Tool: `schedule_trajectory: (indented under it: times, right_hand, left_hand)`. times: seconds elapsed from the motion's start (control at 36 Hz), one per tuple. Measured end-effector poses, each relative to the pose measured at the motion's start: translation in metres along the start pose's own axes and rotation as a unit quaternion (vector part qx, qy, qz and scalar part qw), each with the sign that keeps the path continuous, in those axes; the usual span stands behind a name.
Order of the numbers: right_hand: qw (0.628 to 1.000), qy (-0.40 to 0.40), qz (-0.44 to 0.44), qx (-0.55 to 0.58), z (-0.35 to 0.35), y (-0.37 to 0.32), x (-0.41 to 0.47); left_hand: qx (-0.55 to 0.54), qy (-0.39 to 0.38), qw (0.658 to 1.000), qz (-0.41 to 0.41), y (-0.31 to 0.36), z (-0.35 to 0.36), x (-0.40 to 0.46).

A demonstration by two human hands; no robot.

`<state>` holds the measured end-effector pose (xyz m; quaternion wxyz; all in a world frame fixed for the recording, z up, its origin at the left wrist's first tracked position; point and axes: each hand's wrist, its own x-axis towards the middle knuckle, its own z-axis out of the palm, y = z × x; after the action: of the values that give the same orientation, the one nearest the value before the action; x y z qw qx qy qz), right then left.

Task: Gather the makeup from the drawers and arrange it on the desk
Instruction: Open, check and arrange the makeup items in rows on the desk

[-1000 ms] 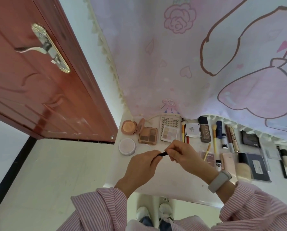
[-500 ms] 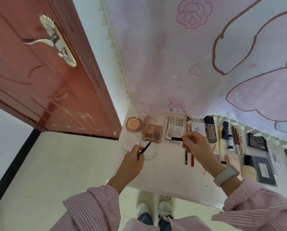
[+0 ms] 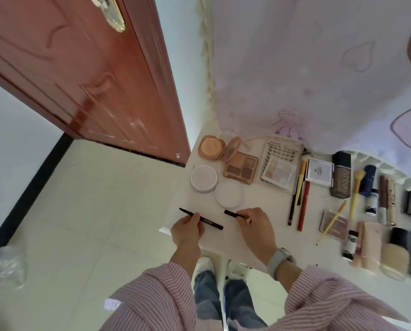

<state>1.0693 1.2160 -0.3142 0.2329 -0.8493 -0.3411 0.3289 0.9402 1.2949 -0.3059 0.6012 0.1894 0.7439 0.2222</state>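
- Makeup pen (image 3: 201,219): thin, black, white lettering on barrel; held level over the near-left corner of the white surface (image 3: 266,209), tip pointing left past the edge.
- Left hand (image 3: 187,229): fingers curled, pinching the pen mid-barrel.
- Right hand (image 3: 254,226): fingers curled, pinching a short black cap (image 3: 230,213); grey watch on wrist.
- Pen and cap apart, small gap between.
- Just behind the hands: two round white jars (image 3: 203,178), an orange compact (image 3: 211,147), a brown eyeshadow palette (image 3: 241,167).
- Further right: pencils, brushes, bottles in rows.
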Motion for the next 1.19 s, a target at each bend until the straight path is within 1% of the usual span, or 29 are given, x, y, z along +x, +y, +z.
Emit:
schedule_trajectory:
  times: [0.08, 0.17, 0.28, 0.44, 0.53, 0.58, 0.64, 0.69, 0.75, 0.83, 0.86, 0.89, 0.94, 1.03, 1.08, 1.19]
  right_hand:
    - [1.000, 0.000, -0.001, -0.029, 0.009, -0.004, 0.003]
    - [0.998, 0.020, -0.017, -0.051, 0.016, -0.006, 0.007]
    - [0.997, 0.037, -0.033, -0.051, 0.019, -0.007, 0.010]
    - [0.997, 0.013, -0.058, -0.050, 0.015, -0.008, 0.013]
    - [0.997, 0.014, -0.070, -0.040, 0.011, -0.007, 0.013]
    - [0.996, 0.033, -0.081, -0.027, 0.007, -0.007, 0.013]
    - [0.992, 0.070, -0.103, -0.011, -0.001, -0.007, 0.014]
    - [0.977, 0.119, -0.165, -0.061, -0.010, -0.006, 0.022]
    - [0.953, 0.153, -0.212, -0.156, -0.022, -0.005, 0.038]
    - [0.924, 0.138, -0.236, -0.267, -0.041, -0.011, 0.070]
    - [0.914, 0.128, -0.246, -0.297, -0.045, -0.013, 0.080]
    - [0.905, 0.110, -0.252, -0.324, -0.049, -0.015, 0.089]
    - [0.900, 0.047, -0.245, -0.357, -0.055, -0.021, 0.102]
    - [0.882, -0.026, -0.225, -0.413, -0.056, -0.023, 0.117]
    - [0.869, -0.044, -0.230, -0.437, -0.054, -0.022, 0.122]
    - [0.871, -0.032, -0.245, -0.424, -0.055, -0.020, 0.128]
  left_hand:
    - [0.016, 0.026, 1.000, 0.008, 0.001, 0.004, 0.002]
    - [0.025, 0.037, 0.999, 0.015, 0.004, 0.008, 0.002]
    - [0.036, 0.045, 0.998, 0.029, 0.005, 0.012, 0.004]
    - [0.013, 0.045, 0.999, 0.028, 0.006, 0.021, 0.005]
    - [0.010, 0.044, 0.998, 0.036, 0.007, 0.026, 0.004]
    - [0.019, 0.041, 0.998, 0.042, 0.006, 0.029, 0.004]
    - [0.026, 0.036, 0.998, 0.049, 0.006, 0.032, 0.004]
    - [0.047, 0.035, 0.996, 0.065, 0.007, 0.034, 0.001]
    - [0.073, 0.039, 0.993, 0.087, 0.007, 0.034, -0.002]
    - [0.115, 0.032, 0.984, 0.135, 0.004, 0.030, -0.005]
    - [0.160, 0.028, 0.973, 0.165, 0.002, 0.028, -0.006]
    - [0.220, 0.026, 0.954, 0.201, -0.001, 0.026, -0.007]
    - [0.328, 0.028, 0.905, 0.268, -0.008, 0.021, -0.008]
    - [0.417, 0.025, 0.841, 0.343, -0.017, 0.015, -0.006]
    - [0.467, 0.021, 0.804, 0.367, -0.023, 0.012, -0.004]
    - [0.518, 0.019, 0.757, 0.397, -0.033, 0.009, -0.002]
